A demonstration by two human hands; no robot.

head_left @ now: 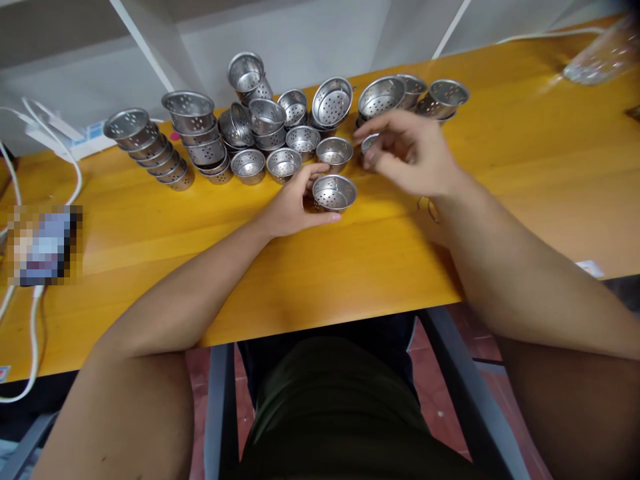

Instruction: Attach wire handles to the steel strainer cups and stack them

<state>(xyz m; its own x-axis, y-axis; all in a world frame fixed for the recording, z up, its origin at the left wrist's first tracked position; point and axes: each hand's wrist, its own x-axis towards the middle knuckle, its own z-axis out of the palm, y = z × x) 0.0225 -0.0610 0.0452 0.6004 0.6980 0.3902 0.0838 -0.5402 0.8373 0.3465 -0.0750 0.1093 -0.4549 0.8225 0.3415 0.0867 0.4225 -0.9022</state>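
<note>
My left hand (pixel 295 205) curls round the side of a small perforated metal cup (pixel 335 193), thumb along its near side and fingers behind. This cup stands upright at the front of the group, its open top facing me. My right hand (pixel 407 153) hovers over the right part of the group, fingers bent and apart. Between its fingertips and thumb shows part of another small cup (pixel 369 143); whether they touch it is not clear. Just behind the left hand's cup sits a similar perforated cup (pixel 335 153). Thin wire rings (pixel 429 209) lie below my right wrist.
Stacks of perforated cups (pixel 175 160) line the back left, with larger cups (pixel 383 99) behind my right hand. A blurred-out device (pixel 47 248) with white cables lies at the left. A clear plastic container (pixel 595 60) is at the far right of the wooden table (pixel 320 273).
</note>
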